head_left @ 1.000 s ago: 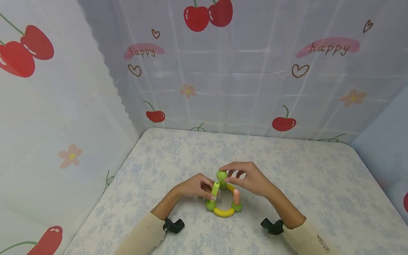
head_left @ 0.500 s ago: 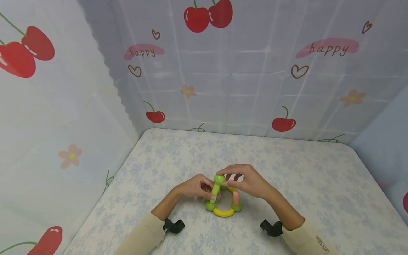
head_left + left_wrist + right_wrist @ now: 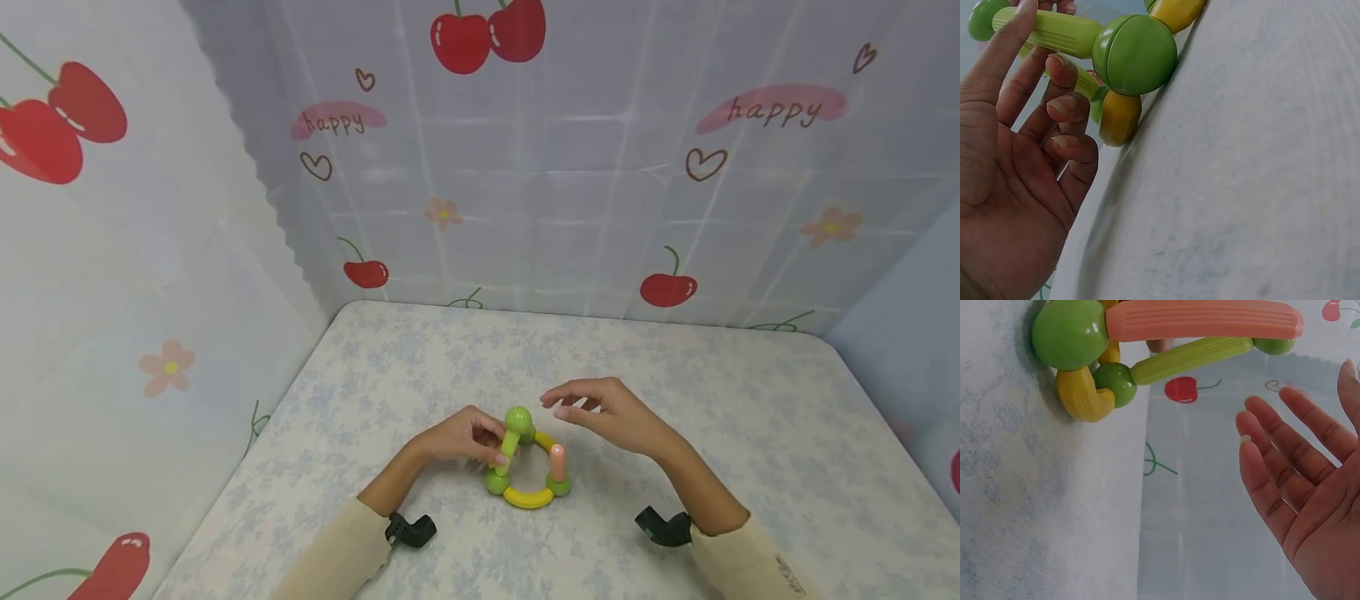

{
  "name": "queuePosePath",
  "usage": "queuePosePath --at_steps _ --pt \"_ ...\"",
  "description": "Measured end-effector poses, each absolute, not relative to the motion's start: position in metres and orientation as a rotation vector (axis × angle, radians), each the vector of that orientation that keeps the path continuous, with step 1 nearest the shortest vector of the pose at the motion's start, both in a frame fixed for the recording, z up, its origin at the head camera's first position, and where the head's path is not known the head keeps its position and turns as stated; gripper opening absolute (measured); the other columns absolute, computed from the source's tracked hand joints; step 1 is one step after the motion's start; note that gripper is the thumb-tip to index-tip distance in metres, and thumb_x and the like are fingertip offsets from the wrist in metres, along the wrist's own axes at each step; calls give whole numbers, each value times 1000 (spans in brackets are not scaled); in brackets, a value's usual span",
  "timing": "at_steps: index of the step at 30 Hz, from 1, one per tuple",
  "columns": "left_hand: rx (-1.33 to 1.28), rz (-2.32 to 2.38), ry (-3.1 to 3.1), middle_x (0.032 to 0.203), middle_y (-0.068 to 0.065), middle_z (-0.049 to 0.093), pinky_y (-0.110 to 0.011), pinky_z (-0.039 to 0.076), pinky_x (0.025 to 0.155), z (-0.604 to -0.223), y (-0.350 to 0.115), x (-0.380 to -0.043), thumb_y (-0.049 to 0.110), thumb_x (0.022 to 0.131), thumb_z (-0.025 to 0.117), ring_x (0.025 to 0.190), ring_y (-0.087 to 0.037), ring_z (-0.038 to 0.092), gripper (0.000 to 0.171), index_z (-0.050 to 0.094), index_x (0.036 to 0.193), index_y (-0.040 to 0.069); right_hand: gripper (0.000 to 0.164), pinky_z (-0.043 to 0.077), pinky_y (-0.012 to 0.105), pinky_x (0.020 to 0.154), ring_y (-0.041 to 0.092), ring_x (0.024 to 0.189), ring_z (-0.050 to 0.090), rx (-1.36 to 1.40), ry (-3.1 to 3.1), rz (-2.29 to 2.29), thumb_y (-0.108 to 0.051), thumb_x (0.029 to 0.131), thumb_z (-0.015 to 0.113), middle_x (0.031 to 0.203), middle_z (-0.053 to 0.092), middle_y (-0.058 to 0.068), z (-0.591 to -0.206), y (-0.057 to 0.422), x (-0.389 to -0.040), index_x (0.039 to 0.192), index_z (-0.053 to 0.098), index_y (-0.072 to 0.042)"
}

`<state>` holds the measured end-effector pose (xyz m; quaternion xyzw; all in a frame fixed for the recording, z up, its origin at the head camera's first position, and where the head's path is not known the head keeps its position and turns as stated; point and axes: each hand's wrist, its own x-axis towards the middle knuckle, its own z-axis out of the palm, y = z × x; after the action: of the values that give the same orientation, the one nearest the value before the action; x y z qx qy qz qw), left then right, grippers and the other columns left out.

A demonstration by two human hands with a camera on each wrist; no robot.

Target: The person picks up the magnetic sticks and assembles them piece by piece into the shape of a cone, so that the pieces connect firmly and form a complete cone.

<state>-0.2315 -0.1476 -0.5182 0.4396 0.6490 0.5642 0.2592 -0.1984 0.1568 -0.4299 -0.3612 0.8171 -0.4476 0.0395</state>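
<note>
A ring of curved yellow pieces (image 3: 529, 498) and green balls lies on the table, with straight rods rising from it. My left hand (image 3: 467, 435) pinches a light green rod (image 3: 1054, 31) between thumb and fingers. That rod stands on a green ball (image 3: 1135, 55) at the ring's left and has another green ball (image 3: 518, 420) at its top. A pink rod (image 3: 558, 463) rises from the right-hand ball (image 3: 1069, 332). My right hand (image 3: 611, 412), fingers loosely extended, holds nothing and hovers apart, right of the top ball. A second light green rod (image 3: 1085, 80) shows behind in the left wrist view.
The pale floral tabletop (image 3: 405, 358) spreads around the toy. A curtain (image 3: 540, 192) printed with cherries rises behind the table's far edge, and another printed sheet (image 3: 187, 275) hangs at the left.
My right hand brought a green ball onto the top of the light green rod, then let go and drew away up and right. My left hand stayed on the rod.
</note>
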Motion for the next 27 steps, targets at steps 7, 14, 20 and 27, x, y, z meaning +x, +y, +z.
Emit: queuePosePath --at_steps 7,14,20,27 --pt "1150 1555 1755 88 -15 67 -33 46 53 -516 -149 -229 -2 93 71 61 -38 52 17 70 104 -14 28 56 37 83 16 96 68 -1087 2273 -1298 -26 91 78 114 74 4 -443 165 -196 118 75 -18" --pt "1108 1563 1770 86 -9 67 -30 46 54 -519 -149 -228 -3 92 71 61 -21 54 16 69 103 -15 17 58 39 82 18 102 69 -1159 2104 -1331 -23 89 81 108 75 -1 -452 156 -194 106 79 -21" --pt "1078 1557 1752 88 -8 69 -29 45 52 -526 -150 -230 -4 92 71 61 -15 54 17 70 104 -16 13 59 38 79 15 96 70 -1188 2128 -1335 -24 90 79 103 76 3 -456 152 -193 104 78 -22" --pt "1091 1559 1744 93 0 69 -25 44 54 -527 -149 -230 2 91 74 62 -11 53 20 71 104 -13 10 58 37 76 14 86 69 -1157 2185 -1306 -24 92 78 96 75 -7 -457 151 -193 102 78 -23"
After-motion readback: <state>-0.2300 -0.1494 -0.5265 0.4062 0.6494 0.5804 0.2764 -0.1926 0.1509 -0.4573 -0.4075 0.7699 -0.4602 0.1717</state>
